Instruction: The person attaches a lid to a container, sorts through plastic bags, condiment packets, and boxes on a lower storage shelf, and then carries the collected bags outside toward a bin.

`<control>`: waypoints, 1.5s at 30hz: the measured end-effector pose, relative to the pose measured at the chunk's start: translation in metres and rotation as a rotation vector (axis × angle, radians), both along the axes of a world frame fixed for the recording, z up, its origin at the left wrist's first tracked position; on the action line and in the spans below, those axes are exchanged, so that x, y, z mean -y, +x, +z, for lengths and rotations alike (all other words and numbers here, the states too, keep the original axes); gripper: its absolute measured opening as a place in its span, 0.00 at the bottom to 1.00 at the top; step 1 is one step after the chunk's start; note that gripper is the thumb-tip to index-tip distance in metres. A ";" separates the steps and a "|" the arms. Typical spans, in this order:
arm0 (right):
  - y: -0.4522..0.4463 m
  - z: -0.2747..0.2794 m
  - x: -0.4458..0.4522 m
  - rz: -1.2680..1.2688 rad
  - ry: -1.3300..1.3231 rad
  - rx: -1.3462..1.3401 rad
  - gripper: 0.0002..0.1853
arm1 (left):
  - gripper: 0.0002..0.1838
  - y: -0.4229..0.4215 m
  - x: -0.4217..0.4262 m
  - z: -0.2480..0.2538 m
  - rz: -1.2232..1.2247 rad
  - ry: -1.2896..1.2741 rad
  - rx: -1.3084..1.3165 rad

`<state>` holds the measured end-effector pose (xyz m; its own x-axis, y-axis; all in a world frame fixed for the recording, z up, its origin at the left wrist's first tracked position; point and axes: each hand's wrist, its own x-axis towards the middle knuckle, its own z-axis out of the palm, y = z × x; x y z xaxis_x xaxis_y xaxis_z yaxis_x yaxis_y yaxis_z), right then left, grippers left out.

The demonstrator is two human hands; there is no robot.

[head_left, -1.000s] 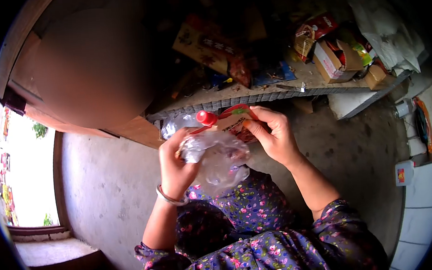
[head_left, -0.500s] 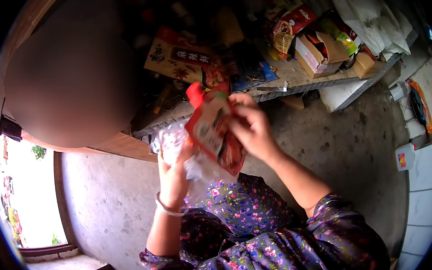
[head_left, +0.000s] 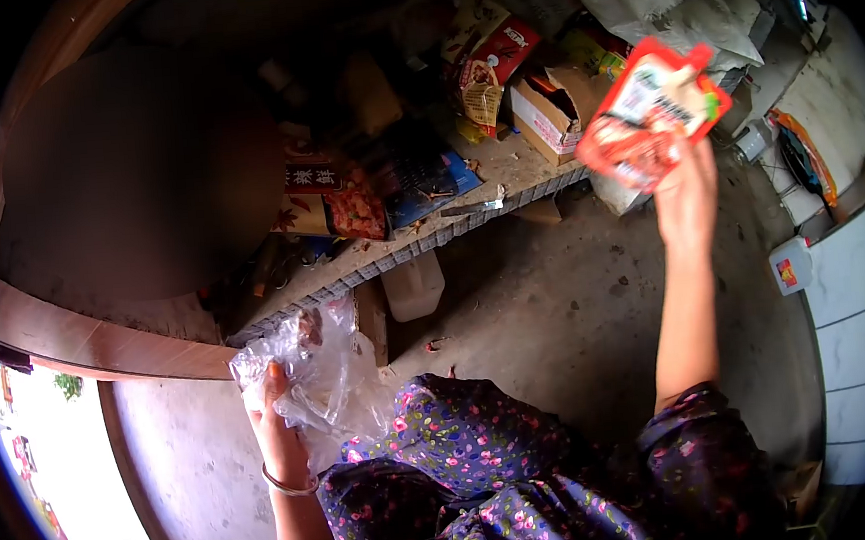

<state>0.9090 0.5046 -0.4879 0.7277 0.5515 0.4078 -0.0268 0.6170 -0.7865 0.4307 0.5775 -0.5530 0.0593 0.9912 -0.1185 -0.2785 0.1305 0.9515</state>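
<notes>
A red spouted pouch (head_left: pixel 648 119) with pale label areas and a food picture is held up at the upper right, tilted. My right hand (head_left: pixel 690 187) grips it by its lower right edge, in front of the shelf's right end. At the lower left my left hand (head_left: pixel 274 407) is closed on a crumpled clear plastic bag (head_left: pixel 335 382), thumb upward. The bag hangs beside my knees, and a small brownish thing shows at its top. Pouch and bag are far apart.
A concrete shelf (head_left: pixel 352 266) runs across the front, bearing a cardboard box (head_left: pixel 546 122), a red-and-gold packet (head_left: pixel 498 55) and flat printed packages (head_left: pixel 347 201). Beneath it stands a whitish plastic container (head_left: pixel 416 286). White tiles (head_left: pixel 859 340) line the right; a bright opening is at left.
The pouch has gone from beside the bag to the upper right in my right hand. My left hand has moved left and down with the bag. The view has shifted right.
</notes>
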 end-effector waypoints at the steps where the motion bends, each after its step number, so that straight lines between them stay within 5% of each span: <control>1: 0.018 0.006 0.003 -0.042 0.016 0.009 0.19 | 0.16 0.000 0.000 -0.002 -0.010 0.014 -0.061; 8: 0.063 0.045 -0.039 -0.015 0.119 -0.008 0.15 | 0.19 0.018 0.005 -0.006 -0.023 -0.009 -0.054; 14: 0.097 0.028 -0.025 -0.527 0.144 0.415 0.14 | 0.23 0.005 0.012 -0.006 0.007 0.001 -0.124; 26: 0.108 -0.040 -0.107 -0.340 0.140 0.144 0.11 | 0.24 0.027 0.011 -0.011 -0.033 -0.029 -0.144; 30: 0.149 -0.060 -0.130 -0.104 -0.360 0.163 0.11 | 0.24 0.029 0.017 -0.005 0.018 -0.025 -0.104; 32: 0.153 -0.045 -0.117 -0.044 -0.632 0.267 0.15 | 0.23 0.021 0.016 -0.005 0.022 -0.047 -0.112; 36: 0.107 0.016 -0.084 -0.368 -0.777 0.637 0.28 | 0.22 0.008 0.012 -0.012 0.034 -0.026 -0.159; 37: 0.135 0.019 -0.093 -0.308 -0.596 0.732 0.36 | 0.22 0.006 0.010 -0.014 0.042 -0.031 -0.164; 38: 0.157 0.015 -0.101 -0.694 -0.717 0.741 0.50 | 0.22 0.006 0.008 -0.015 0.051 -0.035 -0.167; 42: 0.186 0.098 -0.140 -0.388 -1.082 0.905 0.71 | 0.18 0.005 0.003 -0.010 0.036 -0.036 -0.185; 44: 0.219 0.078 -0.205 -1.037 -1.109 1.124 0.57 | 0.17 0.003 0.001 -0.013 0.029 -0.030 -0.180; 45: 0.228 0.084 -0.228 -1.039 -1.101 1.126 0.57 | 0.17 0.004 0.001 -0.011 0.024 -0.016 -0.179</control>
<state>1.1367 0.7324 -0.4038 0.5798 0.4394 0.6862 0.7158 -0.6769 -0.1714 0.4343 0.5763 -0.5644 0.0126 0.9900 -0.1408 -0.1082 0.1414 0.9840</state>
